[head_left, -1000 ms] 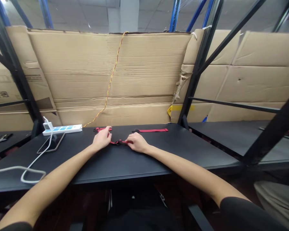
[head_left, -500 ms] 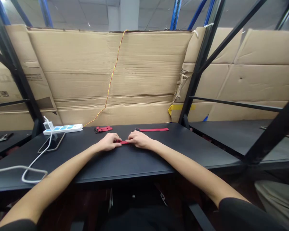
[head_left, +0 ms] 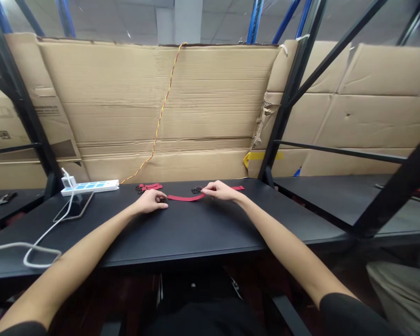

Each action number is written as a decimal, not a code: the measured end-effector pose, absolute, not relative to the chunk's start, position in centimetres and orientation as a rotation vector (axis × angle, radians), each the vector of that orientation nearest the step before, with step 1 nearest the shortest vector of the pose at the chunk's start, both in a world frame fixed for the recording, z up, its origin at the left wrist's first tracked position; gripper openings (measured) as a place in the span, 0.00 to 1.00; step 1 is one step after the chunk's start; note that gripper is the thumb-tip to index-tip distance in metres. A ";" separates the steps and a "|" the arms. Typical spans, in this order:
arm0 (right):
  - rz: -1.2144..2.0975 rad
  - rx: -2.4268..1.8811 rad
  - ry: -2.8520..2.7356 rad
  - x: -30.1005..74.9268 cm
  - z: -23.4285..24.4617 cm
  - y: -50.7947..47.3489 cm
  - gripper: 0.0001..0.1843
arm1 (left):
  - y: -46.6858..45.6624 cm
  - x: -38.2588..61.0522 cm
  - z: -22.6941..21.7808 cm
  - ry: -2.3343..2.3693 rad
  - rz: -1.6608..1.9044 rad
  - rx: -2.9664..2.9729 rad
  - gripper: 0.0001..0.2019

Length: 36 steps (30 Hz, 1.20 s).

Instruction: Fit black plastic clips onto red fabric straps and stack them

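Tabletop [head_left: 196, 233]: more red strap [head_left: 186, 199] between hands [head_left: 149, 201] [head_left: 223, 191]

Strap [head_left: 185, 199] matt woven cloth; tabletop [head_left: 196, 233] smooth; panel [head_left: 210, 107] ridged cardboard

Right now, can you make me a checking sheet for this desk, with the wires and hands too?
Surface: flat black tabletop.
Job's things: curved flat red fabric strap, in front; folded red fabric strap, rear left; black buckle, rear centre; partly hidden flat red strap, rear right.
Clutter: dark flat rectangular device and long white power strip, left.
Hands: right hand pinches the curved strap's right end; left hand curled near its left end, grip unclear.
Cables: looped white cable; yellow-and-red twisted cord.
Surroundings: tan cardboard wall, black metal frame.
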State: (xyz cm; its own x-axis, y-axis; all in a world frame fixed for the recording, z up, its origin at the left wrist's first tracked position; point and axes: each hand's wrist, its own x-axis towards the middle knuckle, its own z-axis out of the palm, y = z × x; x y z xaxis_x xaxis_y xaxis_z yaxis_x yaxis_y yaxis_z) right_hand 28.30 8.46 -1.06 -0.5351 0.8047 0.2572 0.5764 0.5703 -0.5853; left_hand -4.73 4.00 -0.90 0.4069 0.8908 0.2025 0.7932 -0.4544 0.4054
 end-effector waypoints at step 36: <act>0.145 -2.034 -1.526 40.7 -5.0 15.3 0.17 | 7.8 -4.6 -3.1 1.953 0.570 2.825 0.19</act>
